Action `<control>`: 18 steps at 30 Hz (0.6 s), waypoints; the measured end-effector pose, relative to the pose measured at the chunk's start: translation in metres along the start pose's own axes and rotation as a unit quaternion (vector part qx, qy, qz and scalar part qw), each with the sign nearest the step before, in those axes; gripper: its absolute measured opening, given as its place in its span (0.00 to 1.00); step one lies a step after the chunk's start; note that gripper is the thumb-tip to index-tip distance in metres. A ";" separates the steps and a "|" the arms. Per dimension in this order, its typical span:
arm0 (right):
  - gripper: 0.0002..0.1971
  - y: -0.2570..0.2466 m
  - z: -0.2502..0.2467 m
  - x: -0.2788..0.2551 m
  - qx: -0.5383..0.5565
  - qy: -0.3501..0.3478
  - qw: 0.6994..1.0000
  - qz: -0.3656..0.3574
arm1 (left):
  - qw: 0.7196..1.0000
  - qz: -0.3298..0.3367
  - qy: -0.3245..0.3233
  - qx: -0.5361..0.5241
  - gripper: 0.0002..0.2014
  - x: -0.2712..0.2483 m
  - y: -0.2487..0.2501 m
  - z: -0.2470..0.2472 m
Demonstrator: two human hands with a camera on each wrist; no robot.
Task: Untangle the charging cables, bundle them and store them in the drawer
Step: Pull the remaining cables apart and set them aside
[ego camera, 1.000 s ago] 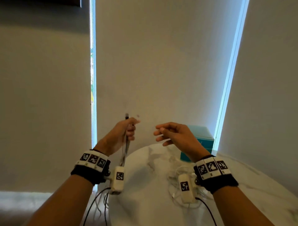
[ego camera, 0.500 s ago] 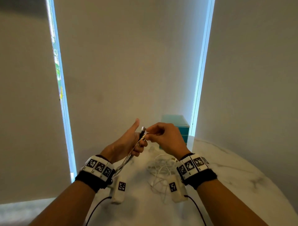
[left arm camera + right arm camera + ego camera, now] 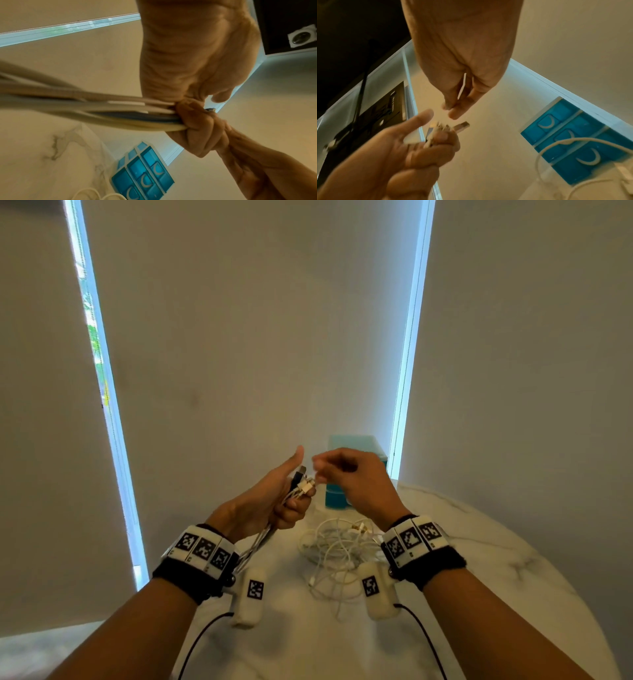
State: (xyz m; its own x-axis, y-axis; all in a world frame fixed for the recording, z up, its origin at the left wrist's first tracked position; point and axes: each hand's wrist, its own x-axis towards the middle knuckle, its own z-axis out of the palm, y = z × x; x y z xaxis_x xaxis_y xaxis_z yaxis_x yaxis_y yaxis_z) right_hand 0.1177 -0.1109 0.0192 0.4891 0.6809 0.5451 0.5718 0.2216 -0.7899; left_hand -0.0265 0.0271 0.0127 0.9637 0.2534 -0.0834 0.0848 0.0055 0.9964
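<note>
My left hand (image 3: pixel 286 486) grips a bundle of white and grey charging cables (image 3: pixel 120 112) upright, thumb raised; their plugs (image 3: pixel 303 482) stick out above the fist, among them a metal USB plug (image 3: pixel 462 125). My right hand (image 3: pixel 320 469) hovers just right of those plugs, thumb and forefinger (image 3: pixel 453 115) close together but slightly apart, touching nothing I can see. A tangle of white cables (image 3: pixel 339 546) lies on the marble table (image 3: pixel 479 559) under my right wrist. The teal drawer unit (image 3: pixel 356 446) stands at the table's far edge with its drawers (image 3: pixel 142 175) closed.
Pale roller blinds with bright window gaps stand close behind the round table. Black leads run from both wrist cameras over the near table edge (image 3: pixel 205 628). A loop of white cable (image 3: pixel 556 146) lies in front of the drawers.
A second ago the hands were apart; then my right hand pinched the plug ends in my left hand. Now its fingers have come off the plugs. The left hand keeps its grip.
</note>
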 end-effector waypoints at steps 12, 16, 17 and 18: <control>0.13 -0.010 -0.012 0.005 -0.032 -0.097 0.995 -0.011 | 0.998 0.037 -0.003 -0.053 0.14 -0.013 -0.001 -0.009; 0.11 -0.006 -0.010 0.004 -0.040 -0.094 0.995 -0.014 | 0.998 0.031 0.049 -0.020 0.09 -0.009 -0.003 -0.008; 0.10 -0.004 -0.009 0.004 -0.048 -0.089 0.995 -0.014 | 0.998 0.027 0.051 -0.020 0.07 -0.008 -0.002 -0.007; 0.10 -0.003 -0.008 0.005 -0.049 -0.082 0.995 -0.012 | 0.998 0.024 0.050 -0.025 0.05 -0.008 -0.001 -0.005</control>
State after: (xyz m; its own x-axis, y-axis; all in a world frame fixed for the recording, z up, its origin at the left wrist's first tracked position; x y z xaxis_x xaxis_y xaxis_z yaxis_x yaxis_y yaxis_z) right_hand 0.1237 -0.1142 0.0267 0.3651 0.7827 0.5041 0.6480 0.1751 -0.7413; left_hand -0.0353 0.0296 0.0120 0.9362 0.3496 -0.0365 0.0242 0.0395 0.9989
